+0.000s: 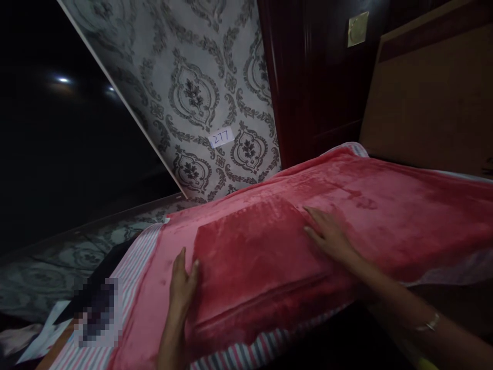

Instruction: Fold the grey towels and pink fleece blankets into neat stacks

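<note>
A red plush cloth [254, 252], squared off like a folded piece, lies on a larger pink-red plush blanket [393, 200]. My left hand [183, 281] rests at the cloth's left edge, thumb apart from the fingers. Across from it, my right hand [327, 235] lies by the cloth's right side with the fingers stretched out and a bracelet on the wrist. Neither hand grips anything. Under the blanket, a striped fabric edge [144, 267] shows at the left and along the front.
Patterned wallpaper [192, 92] bearing a paper label "277" [222, 137] rises behind. A large cardboard sheet [431, 97] leans at the back right beside dark wood panelling [308, 82]. Papers [46, 329] lie at the lower left, near a blurred-out patch.
</note>
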`<move>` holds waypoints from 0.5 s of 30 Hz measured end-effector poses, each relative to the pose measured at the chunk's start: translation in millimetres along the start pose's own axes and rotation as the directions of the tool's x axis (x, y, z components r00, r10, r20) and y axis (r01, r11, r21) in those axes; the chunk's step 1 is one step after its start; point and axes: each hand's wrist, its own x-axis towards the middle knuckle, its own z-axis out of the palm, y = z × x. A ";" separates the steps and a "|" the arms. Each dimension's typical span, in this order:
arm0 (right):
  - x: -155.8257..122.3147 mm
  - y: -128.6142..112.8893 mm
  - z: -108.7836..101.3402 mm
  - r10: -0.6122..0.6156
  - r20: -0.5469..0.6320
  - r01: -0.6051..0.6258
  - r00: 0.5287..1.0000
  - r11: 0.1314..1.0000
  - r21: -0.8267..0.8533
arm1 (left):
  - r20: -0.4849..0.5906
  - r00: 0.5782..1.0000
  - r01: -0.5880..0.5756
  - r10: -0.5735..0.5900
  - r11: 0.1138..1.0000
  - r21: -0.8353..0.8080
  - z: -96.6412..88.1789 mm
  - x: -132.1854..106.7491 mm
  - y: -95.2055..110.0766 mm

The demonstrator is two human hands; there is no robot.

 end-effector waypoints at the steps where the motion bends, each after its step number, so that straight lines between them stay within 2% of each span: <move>1: 15.1 -13.5 6.1 -0.048 0.036 0.049 0.998 0.998 -0.027 | 0.034 0.996 -0.087 0.085 0.994 0.070 4.4 11.0 14.8; 3: 46.7 -40.5 23.9 -0.071 0.175 0.090 0.982 0.991 -0.099 | 0.150 0.980 -0.163 0.132 0.964 0.211 15.6 33.3 47.8; 5: 76.0 -61.1 44.5 0.019 0.305 0.046 0.952 0.978 -0.205 | 0.242 0.967 -0.167 0.079 0.914 0.369 27.9 54.3 77.6; 8: 105.2 -70.6 70.4 0.170 0.374 -0.034 0.912 0.938 -0.344 | 0.289 0.957 -0.158 -0.007 0.825 0.543 46.4 77.7 99.6; 10: 111.6 -64.1 81.8 0.197 0.370 -0.045 0.908 0.924 -0.380 | 0.301 0.952 -0.142 -0.054 0.794 0.591 59.8 85.1 96.9; 15: 103.7 -40.1 98.6 0.191 0.356 -0.030 0.915 0.911 -0.412 | 0.340 0.933 -0.121 -0.117 0.788 0.604 88.8 83.9 65.3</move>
